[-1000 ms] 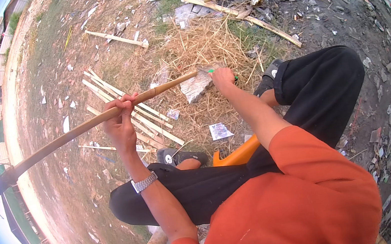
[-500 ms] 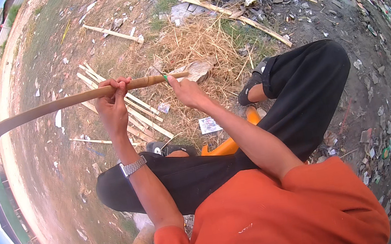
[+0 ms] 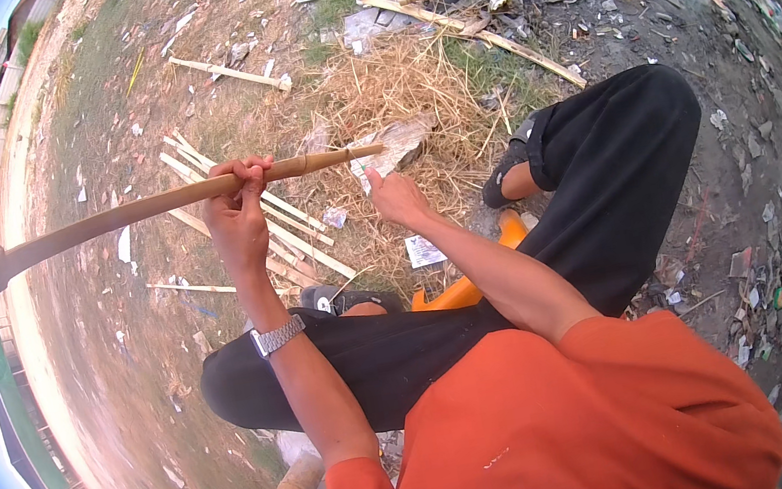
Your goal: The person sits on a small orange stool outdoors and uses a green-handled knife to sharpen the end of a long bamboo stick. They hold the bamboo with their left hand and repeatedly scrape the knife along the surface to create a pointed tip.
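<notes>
The left hand (image 3: pixel 236 202) is pinching its fingers closed around a long, tan, jointed bamboo pole (image 3: pixel 124 216), which is stretching out leftward and pointing its tip over a flat grey stone slab (image 3: pixel 401 142). The right hand (image 3: pixel 396 199) is curling just below that tip — apparently gripping a small green-handled tool (image 3: pixel 365 170), mostly hidden. Progress? The tip is looking pared thinner, the remaining length seemingly uncut. Pale, straight split-bamboo strips (image 3: pixel 306 235) are lying beyond the left hand — finished splitting, by their look.
</notes>
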A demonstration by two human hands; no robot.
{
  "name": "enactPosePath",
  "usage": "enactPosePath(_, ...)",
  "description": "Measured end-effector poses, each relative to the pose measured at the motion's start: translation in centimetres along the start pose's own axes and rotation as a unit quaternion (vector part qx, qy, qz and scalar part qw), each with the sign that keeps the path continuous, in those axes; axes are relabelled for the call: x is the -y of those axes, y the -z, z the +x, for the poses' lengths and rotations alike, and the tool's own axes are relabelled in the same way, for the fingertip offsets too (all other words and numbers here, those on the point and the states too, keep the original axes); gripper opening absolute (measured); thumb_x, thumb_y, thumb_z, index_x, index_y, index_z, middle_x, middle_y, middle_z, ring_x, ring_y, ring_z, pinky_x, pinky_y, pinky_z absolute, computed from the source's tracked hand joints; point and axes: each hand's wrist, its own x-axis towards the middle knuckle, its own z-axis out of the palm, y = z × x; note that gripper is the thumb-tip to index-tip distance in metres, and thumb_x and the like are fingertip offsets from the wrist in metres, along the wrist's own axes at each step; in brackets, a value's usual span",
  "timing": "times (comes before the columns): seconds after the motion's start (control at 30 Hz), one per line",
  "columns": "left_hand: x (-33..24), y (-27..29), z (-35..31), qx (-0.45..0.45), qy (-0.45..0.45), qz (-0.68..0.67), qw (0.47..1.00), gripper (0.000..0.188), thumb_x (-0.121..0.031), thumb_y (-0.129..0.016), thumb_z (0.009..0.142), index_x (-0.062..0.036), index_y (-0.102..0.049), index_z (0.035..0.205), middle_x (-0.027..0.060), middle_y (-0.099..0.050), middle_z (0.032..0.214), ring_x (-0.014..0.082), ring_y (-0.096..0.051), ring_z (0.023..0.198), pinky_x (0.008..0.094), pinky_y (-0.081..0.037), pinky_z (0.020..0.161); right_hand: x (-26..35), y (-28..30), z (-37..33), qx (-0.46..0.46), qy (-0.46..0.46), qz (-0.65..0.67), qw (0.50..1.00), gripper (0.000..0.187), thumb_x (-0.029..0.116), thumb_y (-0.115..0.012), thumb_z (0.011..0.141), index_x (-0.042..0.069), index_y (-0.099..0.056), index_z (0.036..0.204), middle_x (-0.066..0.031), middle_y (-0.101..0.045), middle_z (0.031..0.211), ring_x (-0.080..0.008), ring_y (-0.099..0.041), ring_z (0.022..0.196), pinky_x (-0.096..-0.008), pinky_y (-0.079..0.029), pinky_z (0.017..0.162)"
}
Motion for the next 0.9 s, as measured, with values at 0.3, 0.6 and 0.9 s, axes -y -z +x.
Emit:
enactPosePath(0.3, -0.3, -0.5, 1.0, 0.001, 0.003, 0.009, 1.0, 0.007, 0.001, -0.054, 0.092, -0.0031, -0.049, 0.093, 0.0093, -0.063, 0.093, 0.0189, -0.064, 0.094, 0.0268, -0.051, 0.08, -0.9, -1.5, 1.7, 0.0, 0.064, 0.025, 0.998, 0.073, 0.051, -0.027, 0.096, -0.009, -0.067, 0.084, -0.0343, -0.061, 0.081, -0.0492, -0.06, 0.086, -0.053, -0.044, 0.085)
enactPosePath(0.6, -0.1, -0.5, 1.0, -0.007, 0.009, 0.006, 1.0, 0.007, -0.001, -0.056, 0.092, -0.0037, -0.05, 0.093, 0.0099, -0.063, 0.091, 0.0188, -0.065, 0.093, 0.0282, -0.052, 0.081, -2.0, -2.8, 3.1, -0.024, 0.069, 0.027, 0.997, 0.076, 0.052, -0.025, 0.096, -0.01, -0.065, 0.076, -0.0348, -0.06, 0.076, -0.0497, -0.06, 0.083, -0.0529, -0.045, 0.08)
enactPosePath(0.9, -0.4, -0.7, 1.2, -0.002, 0.008, 0.019, 1.0, 0.007, 0.0, -0.057, 0.091, -0.0031, -0.051, 0.091, 0.0088, -0.064, 0.09, 0.0178, -0.064, 0.093, 0.0279, -0.053, 0.082, -4.3, -3.2, 5.1, -0.036, 0.061, 0.003, 0.997, 0.075, 0.051, -0.025, 0.097, -0.009, -0.067, 0.081, -0.0361, -0.061, 0.084, -0.0498, -0.06, 0.087, -0.052, -0.046, 0.084)
